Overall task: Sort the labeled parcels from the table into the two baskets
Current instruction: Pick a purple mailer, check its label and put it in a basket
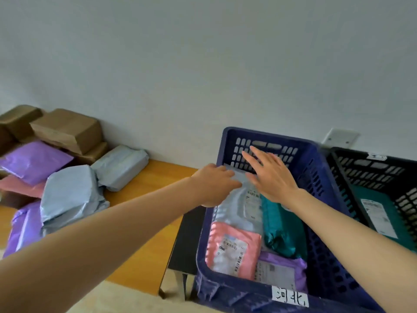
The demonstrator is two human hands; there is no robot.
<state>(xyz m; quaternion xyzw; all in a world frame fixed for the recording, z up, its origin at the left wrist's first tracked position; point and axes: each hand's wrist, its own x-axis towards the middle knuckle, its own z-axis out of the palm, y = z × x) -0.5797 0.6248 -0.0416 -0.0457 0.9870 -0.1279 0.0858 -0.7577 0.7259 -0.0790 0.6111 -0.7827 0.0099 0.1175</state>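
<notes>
Both bare arms reach out from the bottom of the view toward the blue basket (316, 168). Left hand (214, 184) is curled at the basket's left rim and seems to pinch the edge of a grey parcel (239, 204), though its fingertips are hidden, so I cannot tell how tight the hold is. Right hand (270, 175) is spread wide and flat with nothing in it, hanging over the far end of the grey parcel, just to the right of the left hand. Under the hands the basket already has a pink parcel (234, 249), a green parcel (282, 231) and a purple parcel (282, 272) in it. The grey one lies partly on the rim, so it could slide back out if the left hand lets go too soon. Room inside is tight, so it may sit on top and tip. A black basket (361, 170) stands just right of the right arm, close enough to bump. Far to the left of the left arm, more parcels (67, 190) wait on the table (146, 222), with open space in between.
</notes>
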